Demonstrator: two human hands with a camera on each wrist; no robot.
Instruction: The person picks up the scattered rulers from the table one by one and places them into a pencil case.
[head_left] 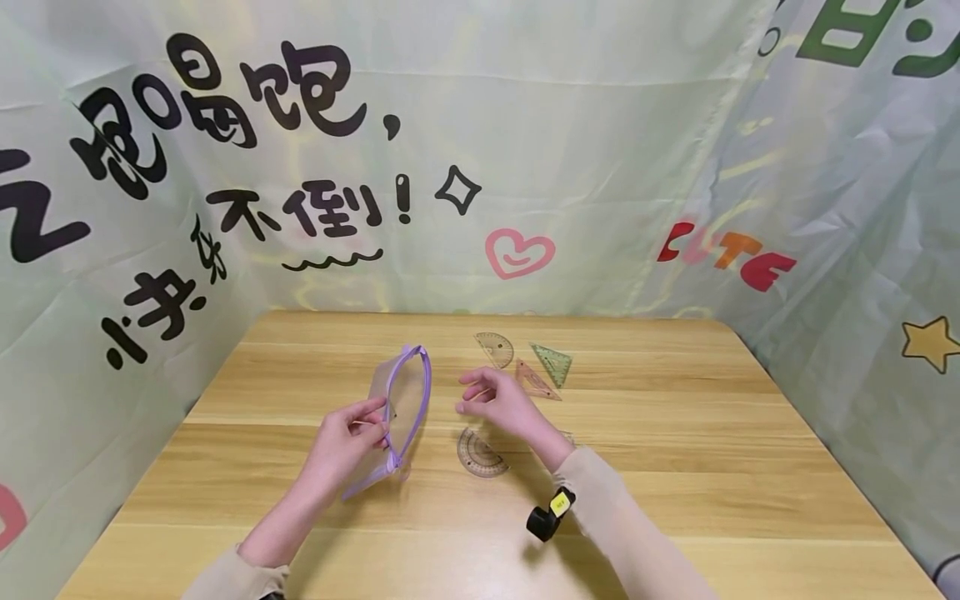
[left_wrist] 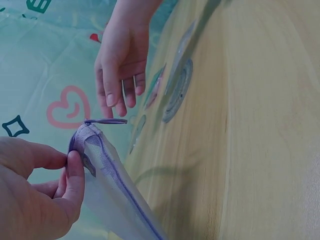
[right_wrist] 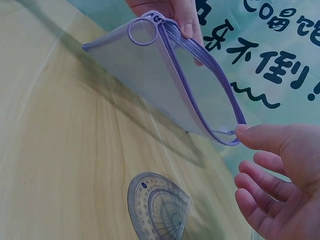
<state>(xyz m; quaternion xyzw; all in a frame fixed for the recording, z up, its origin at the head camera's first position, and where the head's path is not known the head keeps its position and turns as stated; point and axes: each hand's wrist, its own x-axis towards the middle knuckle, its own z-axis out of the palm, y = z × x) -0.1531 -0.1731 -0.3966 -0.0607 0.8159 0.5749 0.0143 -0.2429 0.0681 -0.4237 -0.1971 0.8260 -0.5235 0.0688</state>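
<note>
My left hand [head_left: 348, 437] pinches one edge of a translucent zip pouch [head_left: 409, 400] with purple trim, holding it tilted above the table. The pouch's zip is undone and its mouth gapes toward the right; in the right wrist view a purple ring pull [right_wrist: 142, 32] hangs at one end. Beside that mouth, my right hand [head_left: 502, 402] hovers with loosely bent fingers and nothing in them. Below the right hand lies a clear protractor [head_left: 481, 455]. Past it are another protractor [head_left: 497, 348], a green set square [head_left: 553, 364] and a reddish set square [head_left: 536, 382].
A clear piece [head_left: 567, 436] is mostly hidden behind my right wrist. The wooden table [head_left: 675, 467] is bordered at the back and sides by a hanging printed cloth [head_left: 600, 167]. A black strap device [head_left: 550, 515] sits on my right wrist.
</note>
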